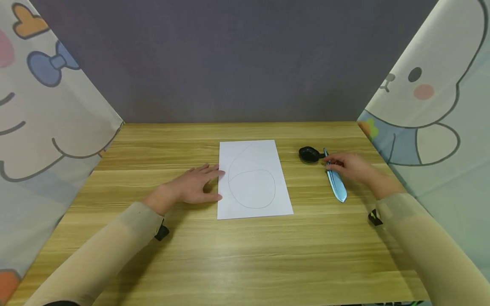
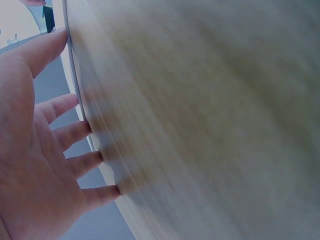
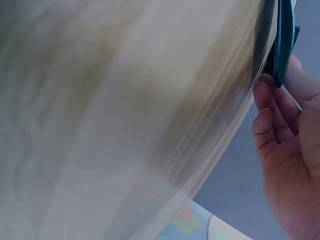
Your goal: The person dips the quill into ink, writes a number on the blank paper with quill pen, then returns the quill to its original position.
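A white sheet of paper [image 1: 250, 155] lies on the table, marked with a thin curved line like a figure 6. My left hand [image 1: 195, 187] spreads its straight fingers at the sheet's left edge; in the left wrist view its fingertips [image 2: 95, 158] rest along the surface. At the right, my right hand [image 1: 354, 168] pinches a slim, shiny blue strip [image 1: 337, 185] with lengthwise folds and a rounded near end. In the right wrist view the strip [image 3: 284, 40] stands between thumb and fingers. Just left of these fingers lies a black spoon-like thing [image 1: 309, 154] with a round bowl, its handle end hidden by the hand.
The wood-grain table [image 1: 245, 259] ends at a dark grey panel [image 1: 237, 63] at the back. Cloths with cartoon prints, a left one [image 1: 38, 106] and a right one [image 1: 440, 140], slope up along both sides.
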Demonstrator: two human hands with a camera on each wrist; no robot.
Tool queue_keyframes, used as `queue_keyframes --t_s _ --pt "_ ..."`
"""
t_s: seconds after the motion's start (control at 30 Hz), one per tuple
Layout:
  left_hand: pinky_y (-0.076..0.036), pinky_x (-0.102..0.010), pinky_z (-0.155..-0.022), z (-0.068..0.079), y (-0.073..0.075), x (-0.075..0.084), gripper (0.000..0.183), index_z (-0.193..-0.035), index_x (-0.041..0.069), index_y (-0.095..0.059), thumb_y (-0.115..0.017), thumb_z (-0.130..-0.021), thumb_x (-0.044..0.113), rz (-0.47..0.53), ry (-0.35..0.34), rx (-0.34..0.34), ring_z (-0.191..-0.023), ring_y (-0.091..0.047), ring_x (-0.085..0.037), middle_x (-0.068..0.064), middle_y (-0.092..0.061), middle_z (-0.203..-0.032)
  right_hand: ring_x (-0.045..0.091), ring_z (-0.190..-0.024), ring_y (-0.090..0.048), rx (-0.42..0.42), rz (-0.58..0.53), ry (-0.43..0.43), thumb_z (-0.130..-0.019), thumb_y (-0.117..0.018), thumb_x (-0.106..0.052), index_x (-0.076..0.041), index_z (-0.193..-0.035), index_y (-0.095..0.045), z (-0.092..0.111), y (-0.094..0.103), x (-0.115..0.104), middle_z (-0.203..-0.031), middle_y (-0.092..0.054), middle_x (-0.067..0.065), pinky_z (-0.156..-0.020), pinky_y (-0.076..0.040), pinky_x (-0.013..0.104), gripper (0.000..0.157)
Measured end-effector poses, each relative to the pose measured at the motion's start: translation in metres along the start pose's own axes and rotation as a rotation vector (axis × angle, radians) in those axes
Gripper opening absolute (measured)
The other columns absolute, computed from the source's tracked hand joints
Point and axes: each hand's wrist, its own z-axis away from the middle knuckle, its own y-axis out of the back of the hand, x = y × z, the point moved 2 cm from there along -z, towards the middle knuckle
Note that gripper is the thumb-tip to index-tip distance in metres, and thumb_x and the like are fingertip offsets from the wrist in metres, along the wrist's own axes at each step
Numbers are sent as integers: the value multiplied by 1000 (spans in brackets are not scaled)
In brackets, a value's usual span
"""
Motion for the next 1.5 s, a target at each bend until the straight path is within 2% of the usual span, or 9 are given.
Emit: queue_keyframes --t_s 0.13,0.23,0.63,0.77,0.97,1.03,1.17,1.33,1.5 --pt "-20 -78 -131 0 0 0 86 -173 18 -37 -66 -105 60 -1 1 -2 -169 -19 -49 -16 -24 -183 31 -102 -74 -34 -7 -40 -111 -69 -21 1 -140 -71 -2 -1 -1 -114 -79 15 -88 -60 50 36" --pt "-20 -78 -131 0 0 0 86 -173 18 -37 -66 -105 60 -4 -1 -1 -168 -20 -50 -16 -24 -183 32 -105 -74 -45 -15 -74 -111 -68 -24 -1 -142 -70 -2 -2 -1 -117 -78 15 -88 -60 51 38" --pt "-20 -78 -131 0 0 0 86 -174 19 -36 -65 -105 61 -7 5 -2 -169 -19 -49 -15 -24 -183 19 -92 -70 -30 -26 -55 -110 -70 -20 -2 -137 -73 -4 -3 5 -111 -78 13 -76 -56 32 33" --pt "-19 -78 -131 0 0 0 87 -174 19 -35 -65 -105 62 -2 8 -6 -169 -18 -48 -14 -23 -183 18 -92 -70 -36 -35 -65 -110 -70 -21 -4 -139 -72 -4 -3 4 -114 -78 13 -77 -57 35 34" --pt "-19 -78 -131 0 -1 0 87 -174 19 -35 -65 -104 62 1 9 -9 -169 -17 -48 -14 -22 -184 28 -99 -73 -11 -65 -66 -112 -67 -23 0 -143 -68 -1 -1 5 -122 -76 20 -85 -60 46 39" --pt "-19 -78 -131 0 -1 0 87 -174 19 -35 -65 -104 62 1 9 -8 -170 -18 -48 -14 -22 -184 29 -100 -72 5 -70 -66 -113 -66 -23 0 -144 -67 0 1 4 -124 -75 21 -84 -59 46 39" --pt "-19 -78 -131 0 -2 0 87 -174 19 -35 -65 -104 62 2 5 -2 -169 -19 -48 -14 -23 -184 25 -95 -70 63 -48 -31 -112 -67 -22 0 -143 -68 3 6 -12 -123 -74 20 -78 -56 39 38" --pt "-18 -79 -131 1 -1 0 86 -174 18 -35 -66 -105 59 20 -2 8 -169 -19 -49 -14 -23 -183 21 -88 -68 147 7 110 -106 -74 -13 -2 -137 -73 2 0 -50 -113 -75 14 -73 -55 36 32" --pt "-18 -78 -131 0 -2 -2 87 -175 19 -33 -65 -105 61 25 -7 17 -169 -18 -49 -14 -24 -183 22 -96 -68 78 -37 192 -105 -76 -14 -4 -132 -74 2 -22 -85 -119 -72 12 -75 -59 36 29"
